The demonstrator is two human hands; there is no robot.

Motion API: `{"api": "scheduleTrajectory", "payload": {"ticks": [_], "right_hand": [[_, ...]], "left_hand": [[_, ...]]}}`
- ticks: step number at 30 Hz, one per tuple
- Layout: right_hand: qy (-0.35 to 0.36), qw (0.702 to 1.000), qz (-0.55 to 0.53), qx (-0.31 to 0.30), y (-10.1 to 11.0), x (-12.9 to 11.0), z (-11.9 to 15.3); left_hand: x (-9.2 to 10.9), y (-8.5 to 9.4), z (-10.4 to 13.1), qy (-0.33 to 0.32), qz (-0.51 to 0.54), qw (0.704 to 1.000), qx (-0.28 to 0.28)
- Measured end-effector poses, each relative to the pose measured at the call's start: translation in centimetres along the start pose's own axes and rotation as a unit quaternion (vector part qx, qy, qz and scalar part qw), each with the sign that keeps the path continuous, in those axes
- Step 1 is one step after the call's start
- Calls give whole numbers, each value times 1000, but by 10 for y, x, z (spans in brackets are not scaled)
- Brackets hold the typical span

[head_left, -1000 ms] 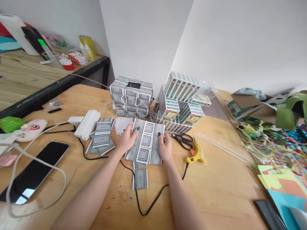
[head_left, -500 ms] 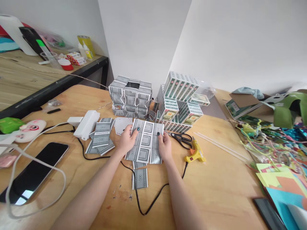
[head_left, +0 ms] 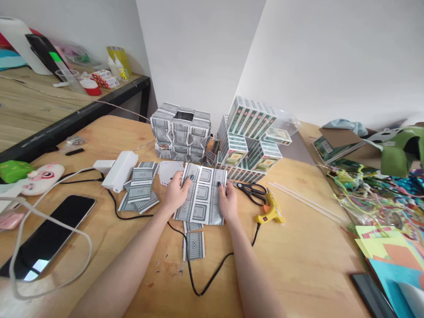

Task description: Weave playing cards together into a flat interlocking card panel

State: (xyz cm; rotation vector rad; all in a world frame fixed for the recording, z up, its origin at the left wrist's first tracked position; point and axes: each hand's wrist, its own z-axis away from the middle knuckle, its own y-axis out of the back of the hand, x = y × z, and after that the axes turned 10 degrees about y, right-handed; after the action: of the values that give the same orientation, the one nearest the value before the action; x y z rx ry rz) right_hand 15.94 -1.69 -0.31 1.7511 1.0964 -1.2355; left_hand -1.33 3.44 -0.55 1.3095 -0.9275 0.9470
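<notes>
Between my two hands is a panel of joined playing cards [head_left: 202,194], patterned backs up, with a narrower middle strip. My left hand [head_left: 178,191] pinches its left side, thumb on top. On the opposite side, my right hand [head_left: 228,201] grips the right edge, also with the thumb on the face. Loose playing cards [head_left: 194,244] lie just below the panel. A pile of folded cards [head_left: 139,191] rests to the left, near a face-up card stack [head_left: 168,171]. Behind stands a box-like structure built of cards [head_left: 180,132] with an opening in its top.
Boxed card decks [head_left: 251,119] are stacked at the back right. Black scissors [head_left: 253,191] and a yellow glue gun [head_left: 270,211] lie right of my hands; its black cord [head_left: 212,279] loops in front. A white power strip [head_left: 120,172] and a phone [head_left: 49,236] are left.
The view shifts very slightly. Both hands keep the same hold on the card panel, and nothing else visibly moves.
</notes>
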Motion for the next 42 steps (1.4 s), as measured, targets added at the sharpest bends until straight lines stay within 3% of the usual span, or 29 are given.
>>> {"api": "scheduleTrajectory", "payload": {"ticks": [11, 19, 33, 42], "right_hand": [[-41, 999, -14, -19, 4, -3, -2], [-13, 1000, -8, -2, 1, -6, -1], [-13, 1000, -24, 9, 2, -2, 0], [-106, 989, -104, -20, 6, -7, -1]], "left_hand": [[2, 1, -1, 6, 48, 999, -14], [3, 1, 1, -6, 3, 1000, -1], [7, 3, 1, 3, 12, 999, -31], [5, 2, 0, 8, 6, 1000, -12]]}}
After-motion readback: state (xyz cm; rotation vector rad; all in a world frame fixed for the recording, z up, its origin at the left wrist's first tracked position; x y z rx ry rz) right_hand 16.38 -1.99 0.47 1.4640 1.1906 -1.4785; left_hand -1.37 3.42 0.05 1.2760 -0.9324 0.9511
